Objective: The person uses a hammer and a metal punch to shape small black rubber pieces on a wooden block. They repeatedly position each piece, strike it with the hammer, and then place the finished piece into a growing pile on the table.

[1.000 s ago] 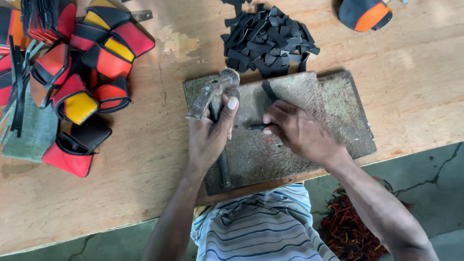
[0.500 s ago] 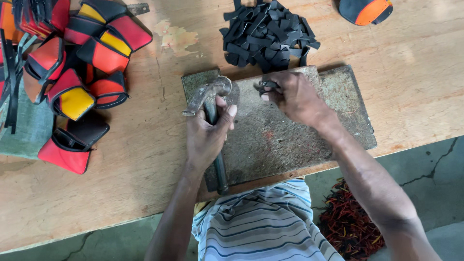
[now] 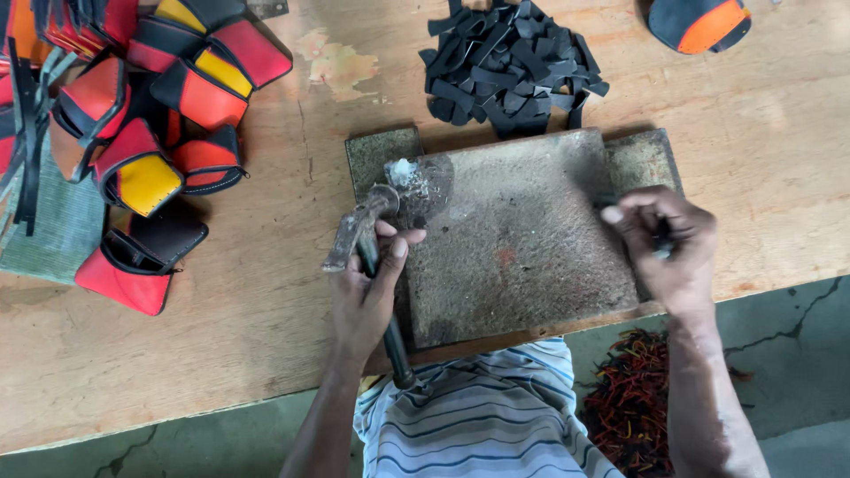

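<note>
The left hand [image 3: 367,292] is wrapped around the dark handle of a hammer [image 3: 359,232]. The hammer head lies on the near left corner of the slab [image 3: 522,239], next to a small white patch. The handle runs back from the slab toward the person's striped shirt [image 3: 478,416].

The right hand [image 3: 668,252] is curled shut at the right edge of the slab. It pinches a small dark thing [image 3: 662,241], with a bit of metal poking out below the fingers. Most of that thing is hidden, so I cannot tell what it is.

The slab is a rough, grey, flat block. It lies on a wooden table [image 3: 221,336], close to the near edge.

Just past the far edge of the slab sits a heap of black strips [image 3: 513,66]. Far to the left of the slab is a pile of small pouches [image 3: 150,115] in red, yellow and black. Past the slab's far right corner, at the top of the view, lies a dark and orange piece [image 3: 699,19].

Below the slab's right side, down on the floor, is a heap of red scraps [image 3: 633,398].
</note>
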